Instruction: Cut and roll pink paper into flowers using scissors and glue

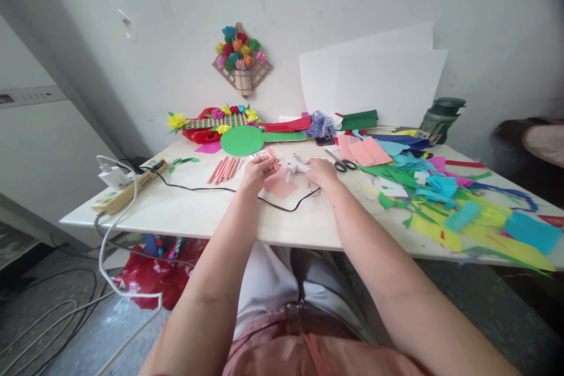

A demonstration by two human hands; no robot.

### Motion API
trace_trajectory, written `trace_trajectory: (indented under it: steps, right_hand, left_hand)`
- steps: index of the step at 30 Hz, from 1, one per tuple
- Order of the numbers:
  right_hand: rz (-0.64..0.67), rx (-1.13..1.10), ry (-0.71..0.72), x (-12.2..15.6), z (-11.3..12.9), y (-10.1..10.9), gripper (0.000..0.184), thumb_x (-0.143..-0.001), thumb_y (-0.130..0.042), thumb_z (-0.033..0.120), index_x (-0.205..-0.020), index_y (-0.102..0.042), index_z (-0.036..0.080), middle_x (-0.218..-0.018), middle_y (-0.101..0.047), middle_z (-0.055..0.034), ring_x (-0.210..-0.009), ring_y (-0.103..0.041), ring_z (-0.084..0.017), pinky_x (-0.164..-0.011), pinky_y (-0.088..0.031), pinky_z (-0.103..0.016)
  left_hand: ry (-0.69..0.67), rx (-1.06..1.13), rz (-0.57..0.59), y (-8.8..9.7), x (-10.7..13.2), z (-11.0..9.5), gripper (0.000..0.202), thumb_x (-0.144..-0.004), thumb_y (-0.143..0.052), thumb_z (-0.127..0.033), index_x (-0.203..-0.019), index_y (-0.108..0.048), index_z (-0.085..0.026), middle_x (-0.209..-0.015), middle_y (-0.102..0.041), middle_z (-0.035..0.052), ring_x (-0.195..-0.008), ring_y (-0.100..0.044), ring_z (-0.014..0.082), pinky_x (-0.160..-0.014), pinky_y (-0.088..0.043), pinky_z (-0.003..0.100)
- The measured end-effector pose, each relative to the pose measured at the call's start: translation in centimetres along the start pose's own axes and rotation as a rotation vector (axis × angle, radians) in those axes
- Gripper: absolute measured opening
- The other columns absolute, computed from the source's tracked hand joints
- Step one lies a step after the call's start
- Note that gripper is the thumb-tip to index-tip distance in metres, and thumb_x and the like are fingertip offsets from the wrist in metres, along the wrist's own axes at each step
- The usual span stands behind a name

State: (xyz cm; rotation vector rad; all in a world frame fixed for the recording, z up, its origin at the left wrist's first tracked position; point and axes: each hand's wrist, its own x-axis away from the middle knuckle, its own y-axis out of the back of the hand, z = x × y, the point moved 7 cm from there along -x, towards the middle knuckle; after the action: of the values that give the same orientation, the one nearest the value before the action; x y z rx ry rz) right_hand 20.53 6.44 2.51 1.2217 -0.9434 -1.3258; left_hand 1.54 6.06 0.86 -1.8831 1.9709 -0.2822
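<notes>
My left hand (259, 173) is closed, its fingertips pinching a rolled pink paper stick (273, 157). Just to the right, a white hot glue gun (298, 167) is held in my right hand (321, 171), whose fingers wrap its near end. A black cord (291, 210) loops across the table below both hands. Beneath the gun lies a flat pink paper piece (281, 184). Several more pink paper rolls (224, 170) lie side by side left of my left hand. Black-handled scissors (346, 165) rest right of my right hand.
Colourful paper scraps (440, 188) cover the table's right side, with a dark green bottle (440, 120) behind them. A green paper disc (241, 140) lies at the back near a flower-trimmed craft piece (215, 121). At left sits a power strip (117, 197) with a white charger (113, 176).
</notes>
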Motion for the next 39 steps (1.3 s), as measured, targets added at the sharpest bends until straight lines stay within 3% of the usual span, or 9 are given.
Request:
trace_trajectory:
  steps: [5, 16, 19, 22, 24, 27, 29, 33, 39]
  right_hand:
    - [0.0, 0.016, 0.053, -0.1, 0.5, -0.5, 0.068, -0.051, -0.077, 0.019, -0.117, -0.06, 0.019, -0.115, -0.062, -0.013, -0.107, -0.055, -0.029, -0.079, -0.042, -0.033]
    - [-0.117, -0.042, 0.008, 0.0, 0.3, 0.0, 0.057, -0.058, -0.073, 0.02, -0.114, -0.059, 0.017, -0.111, -0.061, -0.0153, -0.108, -0.051, -0.029, -0.083, -0.042, -0.034]
    - [-0.236, -0.259, -0.084, -0.1, -1.1, 0.8, 0.045, -0.071, -0.06, 0.02, -0.116, -0.059, 0.019, -0.113, -0.061, -0.0136, -0.107, -0.053, -0.028, -0.083, -0.043, -0.035]
    - [-0.323, -0.626, -0.159, -0.6, -2.6, 0.7, 0.042, -0.072, -0.058, 0.023, -0.113, -0.059, 0.019, -0.106, -0.065, -0.0092, -0.096, -0.059, -0.024, -0.077, -0.046, -0.032]
    - [-0.304, -0.884, -0.166, -0.9, -2.8, 0.1, 0.038, -0.068, -0.063, 0.031, -0.104, -0.062, 0.016, -0.09, -0.067, -0.0064, -0.077, -0.061, -0.02, -0.064, -0.048, -0.029]
    - [-0.192, -1.198, -0.152, -0.8, -1.9, -0.7, 0.032, -0.064, -0.069, 0.035, -0.087, -0.064, 0.013, -0.058, -0.058, 0.0003, -0.05, -0.051, -0.012, -0.045, -0.044, -0.024]
    - [-0.129, -1.339, -0.159, -0.3, -1.0, -0.8, 0.035, -0.062, -0.07, 0.032, -0.091, -0.063, 0.013, -0.047, -0.049, 0.0053, -0.042, -0.045, -0.01, -0.039, -0.041, -0.022]
    - [-0.029, -1.507, -0.112, 0.8, 0.9, -0.5, 0.051, -0.063, -0.071, 0.029, -0.111, -0.058, 0.017, -0.055, -0.059, 0.0039, -0.042, -0.047, -0.008, -0.036, -0.041, -0.019]
    - [0.014, -1.564, -0.126, 1.0, 2.2, -1.0, 0.055, -0.058, -0.077, 0.022, -0.11, -0.059, 0.017, -0.067, -0.067, -0.0006, -0.047, -0.056, -0.009, -0.038, -0.041, -0.018]
  left_hand:
    - [0.01, -0.007, 0.009, 0.0, 0.0, 0.0, 0.023, -0.058, -0.077, -0.023, -0.07, -0.06, -0.013, -0.066, -0.065, 0.003, -0.062, -0.062, 0.0111, -0.065, -0.049, 0.025]
    - [-0.004, -0.036, 0.051, -0.4, 0.1, 0.2, 0.028, -0.055, -0.079, -0.024, -0.073, -0.059, -0.013, -0.067, -0.066, 0.0024, -0.064, -0.063, 0.0125, -0.066, -0.05, 0.026]
    - [0.012, -0.045, 0.037, -0.3, 0.0, 0.4, 0.029, -0.055, -0.079, -0.024, -0.072, -0.058, -0.013, -0.068, -0.067, 0.0034, -0.063, -0.063, 0.0129, -0.065, -0.05, 0.026]
    - [0.033, -0.057, 0.005, 0.0, 0.0, 0.5, 0.029, -0.056, -0.079, -0.024, -0.072, -0.057, -0.014, -0.07, -0.067, 0.0046, -0.063, -0.064, 0.0133, -0.065, -0.05, 0.026]
    - [0.04, -0.062, -0.007, 0.1, -0.1, 0.6, 0.028, -0.056, -0.078, -0.023, -0.071, -0.057, -0.014, -0.07, -0.068, 0.0048, -0.064, -0.064, 0.0134, -0.066, -0.05, 0.026]
    - [0.035, -0.069, -0.001, 0.1, -0.1, 0.6, 0.029, -0.056, -0.078, -0.024, -0.073, -0.057, -0.014, -0.072, -0.068, 0.0052, -0.065, -0.065, 0.0136, -0.066, -0.049, 0.026]
    - [0.016, -0.076, 0.001, 0.0, -0.1, 0.4, 0.03, -0.056, -0.078, -0.025, -0.075, -0.058, -0.014, -0.073, -0.069, 0.0056, -0.067, -0.065, 0.0138, -0.067, -0.048, 0.025]
    - [-0.022, -0.097, -0.008, -0.1, 0.1, 0.0, 0.033, -0.054, -0.079, -0.029, -0.076, -0.059, -0.015, -0.075, -0.069, 0.005, -0.07, -0.065, 0.014, -0.066, -0.047, 0.024]
    - [-0.048, -0.095, 0.012, -0.7, 0.3, 0.0, 0.031, -0.054, -0.079, -0.029, -0.072, -0.058, -0.017, -0.071, -0.066, 0.0003, -0.062, -0.06, 0.0102, -0.061, -0.045, 0.021]
